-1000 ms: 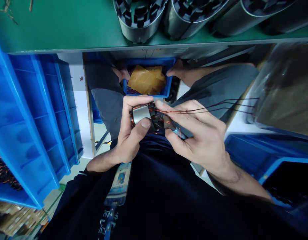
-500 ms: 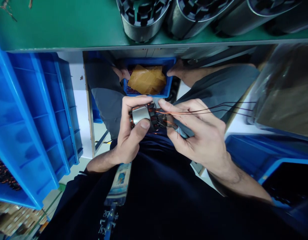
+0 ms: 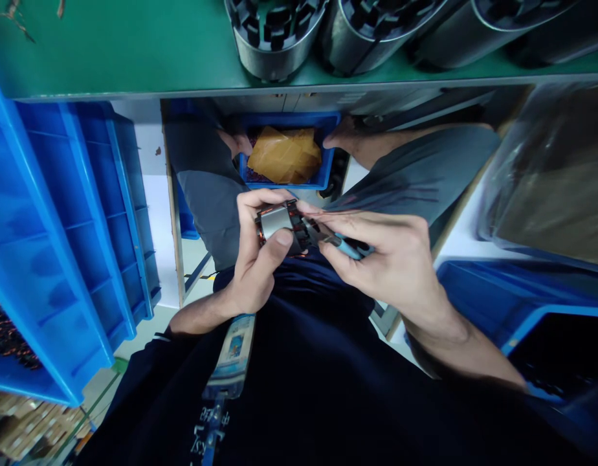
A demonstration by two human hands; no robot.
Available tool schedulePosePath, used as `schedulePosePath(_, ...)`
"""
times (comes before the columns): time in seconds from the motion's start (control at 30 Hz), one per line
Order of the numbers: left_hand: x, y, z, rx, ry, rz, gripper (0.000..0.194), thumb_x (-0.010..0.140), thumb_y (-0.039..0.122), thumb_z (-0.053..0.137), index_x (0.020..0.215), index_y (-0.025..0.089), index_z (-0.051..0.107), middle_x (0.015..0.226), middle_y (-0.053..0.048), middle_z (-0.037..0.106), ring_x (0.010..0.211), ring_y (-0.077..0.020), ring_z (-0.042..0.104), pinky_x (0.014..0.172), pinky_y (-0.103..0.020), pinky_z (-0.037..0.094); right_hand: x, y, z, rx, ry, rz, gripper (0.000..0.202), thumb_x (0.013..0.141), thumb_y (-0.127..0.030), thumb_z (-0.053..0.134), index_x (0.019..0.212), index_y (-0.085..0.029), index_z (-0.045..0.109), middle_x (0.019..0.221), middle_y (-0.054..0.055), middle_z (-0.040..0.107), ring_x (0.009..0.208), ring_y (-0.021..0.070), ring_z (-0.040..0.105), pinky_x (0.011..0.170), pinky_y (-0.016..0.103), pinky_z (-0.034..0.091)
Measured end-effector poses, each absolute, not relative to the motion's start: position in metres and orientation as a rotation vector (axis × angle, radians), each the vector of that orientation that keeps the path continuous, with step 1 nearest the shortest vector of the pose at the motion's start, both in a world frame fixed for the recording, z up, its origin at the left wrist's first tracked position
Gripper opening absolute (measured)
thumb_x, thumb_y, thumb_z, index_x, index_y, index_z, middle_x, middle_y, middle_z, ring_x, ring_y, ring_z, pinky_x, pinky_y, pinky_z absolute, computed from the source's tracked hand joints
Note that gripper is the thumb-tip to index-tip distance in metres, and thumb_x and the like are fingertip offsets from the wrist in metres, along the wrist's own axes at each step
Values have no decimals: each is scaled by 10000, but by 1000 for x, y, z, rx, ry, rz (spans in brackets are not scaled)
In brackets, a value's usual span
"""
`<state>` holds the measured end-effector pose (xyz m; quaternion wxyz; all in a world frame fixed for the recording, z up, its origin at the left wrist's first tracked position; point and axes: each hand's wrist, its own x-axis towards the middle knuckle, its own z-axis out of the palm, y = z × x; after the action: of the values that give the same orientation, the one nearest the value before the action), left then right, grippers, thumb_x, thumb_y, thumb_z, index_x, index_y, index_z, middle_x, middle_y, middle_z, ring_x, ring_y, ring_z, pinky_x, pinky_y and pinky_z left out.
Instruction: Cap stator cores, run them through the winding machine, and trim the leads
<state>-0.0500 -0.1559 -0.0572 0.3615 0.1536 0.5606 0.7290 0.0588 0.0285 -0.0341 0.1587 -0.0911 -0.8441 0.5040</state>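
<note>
A motor stator [image 3: 276,224] with a silver metal ring, black end parts and copper windings is held above my lap. My left hand [image 3: 255,252] is wrapped round it, thumb on the near side of the ring. On its right, my right hand [image 3: 391,259] grips a small pair of cutting pliers [image 3: 348,246] with light blue handles. The jaws point left and reach the stator's right end; whether they close on a wire I cannot tell. Thin dark lead wires, blurred by motion, run from that end past the right fingers.
Metal cylinders [image 3: 277,58] with black slotted inserts stand along the green bench [image 3: 124,52] edge. A blue bin [image 3: 331,165] between the feet holds yellow-brown sheets [image 3: 284,155]. Blue crates [image 3: 70,213] rise at left; another blue crate [image 3: 536,330] and a plastic-wrapped bundle [image 3: 565,181] are at right.
My right hand has turned, and the pliers' jaws now sit against the stator's right end. The wires that stretched out to the right have swung and blurred. The left hand has barely moved.
</note>
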Motion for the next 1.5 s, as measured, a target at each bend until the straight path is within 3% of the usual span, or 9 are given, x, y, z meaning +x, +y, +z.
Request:
schedulePosePath(0.2,-49,-155,-57,361,1268,1979,406,1106,375,742,1481,383,586,1504,-75,533,1045,-198,717,702,-308,697,57,33,-36,-322,-2630,1153,637,1051,-150,707,1659,-332,753,1098,51,842,911,243,781,907,451,709)
schedulePosePath(0.4,-54,-156,-51,500,1398,1926,447,1082,456,801,1469,352,604,1500,-101,569,1319,-300,669,1086,-492,691,58,31,-22,-296,-2651,999,618,1052,-199,734,1657,-321,740,1132,91,792,1017,298,749,954,520,648)
schedulePosePath(0.57,-55,-151,-52,557,1522,1917,340,1089,624,745,1229,326,661,1329,-85,633,1242,-305,670,1126,-531,640,59,27,-18,-285,-2567,1226,615,1028,-93,692,1590,-325,789,1143,19,884,885,195,812,867,353,731)
schedulePosePath(0.73,-51,-140,-45,342,1489,1987,273,1143,579,680,1134,309,637,1219,-67,694,1173,-273,692,1111,-489,636,59,22,-25,-274,-2423,1454,659,1014,-53,719,1618,-309,787,1392,45,896,1105,234,892,1005,353,752)
schedulePosePath(0.93,-50,-135,-36,307,1445,2002,233,1140,530,712,1111,312,634,1182,-53,705,1183,-256,676,1141,-431,628,60,21,-18,-344,-2600,1219,569,1072,-117,715,1612,-271,803,1003,28,813,840,170,771,908,308,701)
schedulePosePath(1.07,-50,-138,-37,290,1450,1973,167,1177,461,673,1137,305,628,1204,-48,650,1177,-234,650,1143,-416,584,59,28,-21,-344,-2573,1340,574,1058,-96,725,1575,-322,831,1098,10,897,907,163,845,925,254,701)
schedulePosePath(1.2,-52,-141,-46,229,1538,1945,230,1153,488,726,1166,292,608,1199,-48,578,1165,-222,596,1106,-387,551,56,31,-33,-465,-2396,1657,452,1053,-123,764,1462,-270,888,1265,44,924,1030,196,895,980,282,710)
schedulePosePath(1.37,-55,-142,-49,426,1740,1986,210,1190,460,698,1260,323,555,1231,-41,565,1150,-203,612,1071,-391,550,48,20,-34,-401,-2245,1942,156,987,-293,966,1099,-225,882,737,-58,717,591,94,595,625,218,530)
schedulePosePath(1.5,-60,-155,-45,663,1939,1989,424,1134,619,753,1357,353,511,1286,-77,592,1232,-261,688,1036,-482,629,38,10,-33,-160,-2172,1943,333,966,-256,991,837,-216,687,742,-51,647,634,99,555,620,241,481)
